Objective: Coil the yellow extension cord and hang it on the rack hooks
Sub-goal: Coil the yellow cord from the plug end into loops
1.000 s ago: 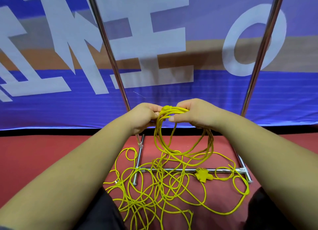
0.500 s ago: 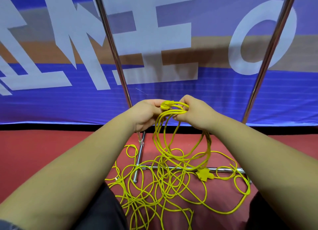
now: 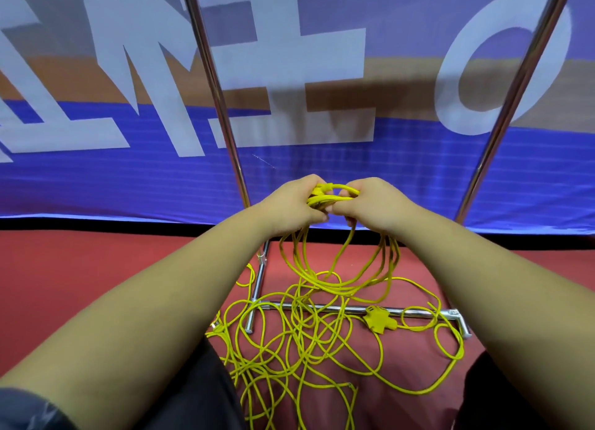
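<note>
Both hands up front, close together, low against the banner (image 3: 322, 172). Left hand (image 3: 289, 209) is a tight fist, fingers curled round the top of the gathered cord (image 3: 336, 193) loops, thumb tucked in underneath. Right hand (image 3: 376, 204) does the same, clenched on that same bundle w/ the back of the hand to the camera. The thumbs are almost touching.

Btwn the two fists a short arc of cord shows, several strands side by side. A thicker yellow end piece sits at the top left, against the left fingers; can't tell which end it is.

From the fists a handful of loops hang down, the lowest reaching about as far as the rack's base bar (image 3: 354, 308).

The rest of the cord is not coiled. It lies in a loose tangle on the red floor (image 3: 96, 268), draped over and across the base bar and running back btwn the person's knees. The socket end (image 3: 380, 321) lies on the bar, right of centre.

Rack (image 3: 216, 91): two chrome uprights, one either side of the hands. The left one passes just behind the left hand; the right one stands well apart, off to the right.
</note>
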Motion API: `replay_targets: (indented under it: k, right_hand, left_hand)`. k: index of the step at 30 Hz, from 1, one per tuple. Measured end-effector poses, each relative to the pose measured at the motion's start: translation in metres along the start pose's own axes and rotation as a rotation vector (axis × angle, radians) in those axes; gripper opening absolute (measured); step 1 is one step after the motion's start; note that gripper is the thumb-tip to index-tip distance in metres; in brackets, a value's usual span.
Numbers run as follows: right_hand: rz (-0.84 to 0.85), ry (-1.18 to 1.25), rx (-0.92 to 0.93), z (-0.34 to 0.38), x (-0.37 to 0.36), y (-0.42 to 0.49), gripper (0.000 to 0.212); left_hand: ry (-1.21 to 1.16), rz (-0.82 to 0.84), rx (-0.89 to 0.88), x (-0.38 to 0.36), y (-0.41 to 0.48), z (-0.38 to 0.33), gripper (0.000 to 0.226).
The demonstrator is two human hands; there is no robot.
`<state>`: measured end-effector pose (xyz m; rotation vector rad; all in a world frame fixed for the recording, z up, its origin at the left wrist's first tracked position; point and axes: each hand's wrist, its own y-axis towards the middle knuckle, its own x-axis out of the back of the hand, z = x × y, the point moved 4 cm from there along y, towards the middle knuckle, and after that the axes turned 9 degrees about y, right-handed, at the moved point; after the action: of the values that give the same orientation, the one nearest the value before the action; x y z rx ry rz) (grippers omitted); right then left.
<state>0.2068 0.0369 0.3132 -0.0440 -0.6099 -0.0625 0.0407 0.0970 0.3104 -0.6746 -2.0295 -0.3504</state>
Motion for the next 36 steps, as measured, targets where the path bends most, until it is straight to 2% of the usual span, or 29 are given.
replay_targets:
  k: [3, 7, 11, 16, 20, 22, 23, 25, 26, 27, 30, 32, 33, 36]
  right_hand:
    - [0.027, 0.056, -0.013, 0.000, 0.001, 0.002, 0.029]
    - [0.129, 0.159, -0.067, -0.003, -0.002, 0.006, 0.030]
    - [0.104, -0.001, -0.079, 0.001, 0.003, 0.010, 0.031]
    - [0.029, -0.030, -0.058, -0.004, 0.010, 0.011, 0.027]
    - [-0.058, 0.120, -0.075, -0.009, 0.015, 0.012, 0.026]
    - [-0.123, 0.170, -0.089, -0.012, 0.019, 0.012, 0.026]
    - [-0.162, 0.175, -0.099, -0.013, 0.021, 0.012, 0.024]
    - [-0.239, 0.193, -0.124, -0.018, 0.025, 0.012, 0.020]
    - [-0.270, 0.228, -0.137, -0.021, 0.026, 0.013, 0.019]
    - [-0.295, 0.273, -0.148, -0.024, 0.027, 0.013, 0.020]
    - [-0.345, 0.407, -0.161, -0.029, 0.029, 0.014, 0.014]
    - [-0.349, 0.508, -0.160, -0.029, 0.029, 0.016, 0.008]
    - [-0.341, 0.566, -0.159, -0.028, 0.029, 0.016, 0.007]
    - [-0.283, 0.739, -0.148, -0.024, 0.030, 0.019, 0.008]
  left_hand:
    - [0.063, -0.068, -0.048, 0.003, 0.007, -0.002, 0.027]
    - [0.261, -0.162, -0.166, 0.014, 0.014, 0.000, 0.025]
    - [0.358, -0.217, -0.196, 0.015, 0.023, 0.004, 0.020]
    - [0.261, -0.248, -0.168, 0.005, 0.028, 0.004, 0.019]
    - [0.059, -0.228, -0.008, -0.003, 0.029, 0.015, 0.018]
    - [-0.046, -0.158, 0.116, -0.011, 0.029, 0.027, 0.031]
    - [-0.058, -0.100, 0.186, -0.014, 0.029, 0.034, 0.046]
    - [0.007, 0.019, 0.306, -0.020, 0.026, 0.046, 0.075]
    - [0.059, 0.060, 0.349, -0.022, 0.026, 0.051, 0.079]
    - [0.105, 0.092, 0.386, -0.024, 0.026, 0.056, 0.073]
    - [0.181, 0.243, 0.474, -0.036, 0.022, 0.062, 0.024]
    - [0.213, 0.414, 0.511, -0.054, 0.016, 0.067, 0.012]
    - [0.228, 0.498, 0.505, -0.063, 0.011, 0.068, 0.015]
    - [0.281, 0.668, 0.413, -0.090, 0.011, 0.067, 0.046]
